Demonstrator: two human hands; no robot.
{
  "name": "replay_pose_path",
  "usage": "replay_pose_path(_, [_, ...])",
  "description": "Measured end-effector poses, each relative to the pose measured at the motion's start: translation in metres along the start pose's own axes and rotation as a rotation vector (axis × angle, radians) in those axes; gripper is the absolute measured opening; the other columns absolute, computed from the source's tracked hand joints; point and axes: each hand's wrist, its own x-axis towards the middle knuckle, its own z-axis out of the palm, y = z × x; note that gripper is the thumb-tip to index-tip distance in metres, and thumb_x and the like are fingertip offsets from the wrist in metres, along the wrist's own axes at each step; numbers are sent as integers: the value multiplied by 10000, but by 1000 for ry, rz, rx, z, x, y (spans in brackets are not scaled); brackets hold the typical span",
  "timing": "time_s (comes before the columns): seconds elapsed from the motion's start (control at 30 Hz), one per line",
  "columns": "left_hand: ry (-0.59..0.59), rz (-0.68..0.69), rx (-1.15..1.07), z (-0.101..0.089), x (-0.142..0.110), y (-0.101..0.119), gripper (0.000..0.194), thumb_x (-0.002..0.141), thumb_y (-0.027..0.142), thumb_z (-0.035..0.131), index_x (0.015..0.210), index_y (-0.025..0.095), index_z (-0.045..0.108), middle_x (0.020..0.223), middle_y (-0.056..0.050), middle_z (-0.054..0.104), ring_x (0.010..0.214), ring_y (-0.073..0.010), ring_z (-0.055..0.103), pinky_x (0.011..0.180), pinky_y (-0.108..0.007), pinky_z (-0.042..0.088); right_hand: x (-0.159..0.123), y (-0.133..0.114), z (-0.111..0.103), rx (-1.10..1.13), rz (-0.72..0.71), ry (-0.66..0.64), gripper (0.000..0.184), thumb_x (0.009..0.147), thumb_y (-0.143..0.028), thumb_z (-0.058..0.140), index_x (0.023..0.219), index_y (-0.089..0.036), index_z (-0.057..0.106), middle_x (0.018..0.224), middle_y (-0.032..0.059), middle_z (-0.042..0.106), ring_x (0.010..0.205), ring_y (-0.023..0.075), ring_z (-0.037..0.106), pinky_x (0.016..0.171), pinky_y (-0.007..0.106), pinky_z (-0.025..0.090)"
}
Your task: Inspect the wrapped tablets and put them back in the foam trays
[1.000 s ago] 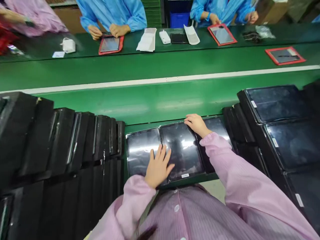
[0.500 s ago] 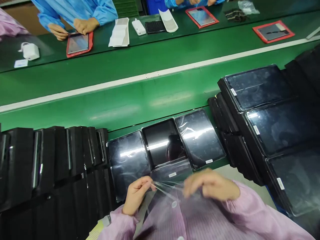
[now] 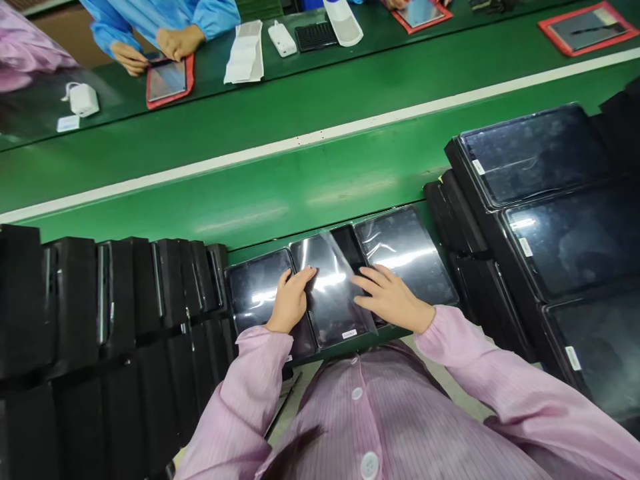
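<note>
The clear film (image 3: 327, 293), lifted a moment ago, now covers most of the middle tablet (image 3: 349, 245) at my twelve o'clock; my left hand (image 3: 290, 300) touches its nine, right hand (image 3: 393, 298) its three, both unclenched, apart.

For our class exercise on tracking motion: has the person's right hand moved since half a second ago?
Yes: judged against the middle tablet, the right hand moved forward, from short of the tablet's near edge to over its right side.
</note>
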Motion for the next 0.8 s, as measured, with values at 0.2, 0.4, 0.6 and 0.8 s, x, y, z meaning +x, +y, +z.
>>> replay_pose_path(0.2, [-30,-114,-166,-10,1,0,590,675,56,317,1214,195,512,1079,-33,716,1133,-153,588,1086,-466,324,56,34,11,557,459,51,119,780,-176,655,662,-186,666,1013,88,703,1029,258,603,943,452,435])
replay_pose_path(0.4, [-75,-137,-314,-21,1,-5,510,649,71,334,991,215,684,1061,-32,722,1129,-164,597,1109,-454,301,57,46,-2,721,556,107,308,926,-294,396,934,-148,668,897,76,721,814,172,678,751,322,532])
replay_pose_path(0.6, [-240,133,30,-25,-24,-2,426,701,77,363,756,291,727,1186,-50,657,1202,-275,540,1021,-674,263,-26,-13,-15,656,233,-225,227,845,-367,600,901,-180,715,889,65,745,1000,224,660,1036,468,365])
replay_pose_path(0.8, [-89,140,101,-15,52,48,378,723,103,415,905,249,713,973,-72,739,1003,-253,652,956,-504,460,-76,-31,-9,474,344,45,205,906,-263,506,896,-186,696,810,41,736,837,178,686,924,396,480])
